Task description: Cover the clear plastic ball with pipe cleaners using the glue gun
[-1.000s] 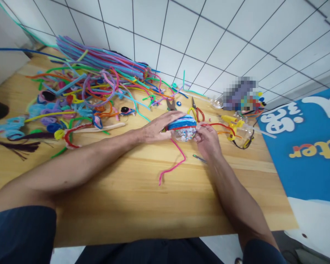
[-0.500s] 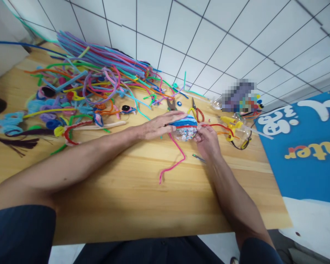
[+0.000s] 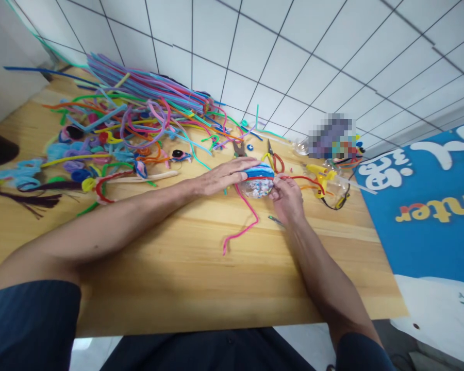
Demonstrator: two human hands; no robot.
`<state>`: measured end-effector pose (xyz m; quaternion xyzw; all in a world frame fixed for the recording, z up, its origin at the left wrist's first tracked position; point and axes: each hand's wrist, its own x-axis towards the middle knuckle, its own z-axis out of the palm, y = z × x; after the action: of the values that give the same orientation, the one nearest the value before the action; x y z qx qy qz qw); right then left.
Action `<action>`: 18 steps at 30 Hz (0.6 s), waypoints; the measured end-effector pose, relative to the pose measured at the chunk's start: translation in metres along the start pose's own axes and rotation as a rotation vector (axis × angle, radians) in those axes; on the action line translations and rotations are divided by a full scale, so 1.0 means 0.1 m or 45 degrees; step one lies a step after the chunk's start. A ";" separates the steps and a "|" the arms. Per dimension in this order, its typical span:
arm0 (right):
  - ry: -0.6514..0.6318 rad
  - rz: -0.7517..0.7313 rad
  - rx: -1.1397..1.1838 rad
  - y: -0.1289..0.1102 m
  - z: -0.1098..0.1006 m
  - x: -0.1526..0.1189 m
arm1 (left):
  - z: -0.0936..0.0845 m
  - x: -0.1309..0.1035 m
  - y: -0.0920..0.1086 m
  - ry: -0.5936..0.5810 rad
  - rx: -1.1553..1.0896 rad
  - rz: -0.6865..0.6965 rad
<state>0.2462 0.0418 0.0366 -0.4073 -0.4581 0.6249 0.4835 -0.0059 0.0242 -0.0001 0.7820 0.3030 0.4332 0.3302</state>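
A clear round ball (image 3: 260,188) with colourful bits inside has blue pipe cleaners (image 3: 260,171) around its upper part and a red one along its middle. My left hand (image 3: 226,176) holds the ball from the left, fingers laid along the blue part. At its right side my right hand (image 3: 288,195) pinches the red pipe cleaner (image 3: 307,179), whose loose end runs off to the right. A pink pipe cleaner (image 3: 251,214) trails from beneath the ball onto the wooden table (image 3: 201,268).
Pliers (image 3: 239,149) and orange-handled scissors (image 3: 277,161) lie behind the ball. A yellow glue gun (image 3: 322,175) is at the right. Many pipe cleaners (image 3: 147,87) and fuzzy pieces cover the back left. A blue printed board (image 3: 429,242) borders the right edge.
The view has shifted slightly. Both hands keep nearly the same hold on the ball and the red pipe cleaner.
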 end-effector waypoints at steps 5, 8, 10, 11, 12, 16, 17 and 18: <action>0.039 -0.056 0.001 0.05 0.02 -0.02 | 0.03 -0.01 -0.07 0.000 0.024 0.109; 0.071 -0.075 -0.001 0.07 0.03 -0.04 | 0.02 -0.02 -0.08 -0.013 0.036 0.104; 0.090 -0.081 -0.006 0.08 0.03 -0.05 | 0.02 -0.03 -0.06 -0.033 0.039 0.102; 0.098 -0.084 -0.009 0.09 0.03 -0.05 | 0.01 -0.03 -0.06 -0.046 0.033 0.100; 0.103 -0.086 -0.015 0.10 0.02 -0.06 | 0.01 -0.04 -0.05 -0.053 0.020 0.096; 0.135 -0.090 -0.049 0.13 0.00 -0.08 | 0.01 -0.04 -0.03 -0.056 -0.050 0.076; 0.147 -0.095 -0.056 0.14 -0.01 -0.09 | 0.02 -0.04 -0.03 -0.061 -0.057 0.075; 0.160 -0.104 -0.062 0.15 -0.01 -0.10 | 0.03 -0.04 -0.02 -0.066 -0.058 0.073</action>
<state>0.2457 0.0310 0.0228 -0.4383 -0.4583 0.5665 0.5262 -0.0057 0.0215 -0.0045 0.7935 0.2620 0.4289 0.3432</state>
